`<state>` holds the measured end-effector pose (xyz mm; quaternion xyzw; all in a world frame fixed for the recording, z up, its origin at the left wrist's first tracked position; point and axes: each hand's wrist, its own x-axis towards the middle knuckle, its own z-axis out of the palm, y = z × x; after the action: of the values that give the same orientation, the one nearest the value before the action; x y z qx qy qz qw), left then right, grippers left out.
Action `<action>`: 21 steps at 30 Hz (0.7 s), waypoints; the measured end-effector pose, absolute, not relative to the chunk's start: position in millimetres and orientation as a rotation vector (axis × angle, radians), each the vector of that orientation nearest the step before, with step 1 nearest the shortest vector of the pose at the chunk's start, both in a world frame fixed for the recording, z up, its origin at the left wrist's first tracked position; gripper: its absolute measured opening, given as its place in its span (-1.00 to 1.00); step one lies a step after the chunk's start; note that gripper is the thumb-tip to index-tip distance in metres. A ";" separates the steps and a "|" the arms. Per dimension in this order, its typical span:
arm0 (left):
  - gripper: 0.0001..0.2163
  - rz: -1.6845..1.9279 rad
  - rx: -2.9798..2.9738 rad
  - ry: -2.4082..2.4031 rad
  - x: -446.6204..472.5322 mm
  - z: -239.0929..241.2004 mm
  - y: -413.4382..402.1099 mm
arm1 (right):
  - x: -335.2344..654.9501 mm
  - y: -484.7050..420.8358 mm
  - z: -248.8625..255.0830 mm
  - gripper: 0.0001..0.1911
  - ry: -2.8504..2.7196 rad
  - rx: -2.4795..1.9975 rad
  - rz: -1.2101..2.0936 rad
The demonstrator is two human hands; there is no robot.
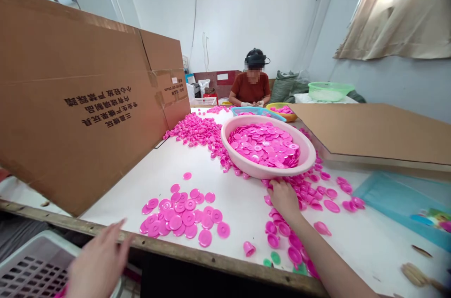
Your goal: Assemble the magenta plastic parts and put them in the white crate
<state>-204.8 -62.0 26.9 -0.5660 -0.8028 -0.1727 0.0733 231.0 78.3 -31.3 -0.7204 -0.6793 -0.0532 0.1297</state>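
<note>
My right hand (283, 198) lies on the white table (197, 171) just below the pink basin (303, 159), fingers curled down into loose pink caps (310, 192). I cannot see what the fingers hold. My left hand (98, 260) hovers off the table's near edge above a white slotted crate (31, 262), fingers stretched out and holding nothing. A flat cluster of pink discs (183, 215) lies between the two hands. The basin is filled with pink discs (264, 143).
A tall cardboard sheet (77, 105) walls the left side, another cardboard flap (373, 131) lies at the right above a blue tray (398, 199). A heap of pink caps (197, 131) runs behind the basin. A person (252, 86) sits at the far end near blue and yellow baskets.
</note>
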 end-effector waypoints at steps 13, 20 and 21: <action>-0.79 -0.088 -2.348 -2.310 -32.5 -25.6 76.7 | 149.3 69.6 -17.4 -0.85 -2.121 -1.841 0.107; -0.76 -0.330 -2.371 -2.287 -42.1 -35.9 82.1 | 136.9 60.3 -43.4 -0.83 -2.373 -1.637 0.072; -0.76 -0.336 -2.365 -2.289 -42.1 -36.1 83.1 | 138.0 58.1 -45.1 -0.83 -2.365 -1.601 0.056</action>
<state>-42.1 83.1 -36.1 -0.7123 -0.6895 -0.1012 -0.0834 138.0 58.1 -45.1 -0.5547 -0.8196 0.0194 0.1419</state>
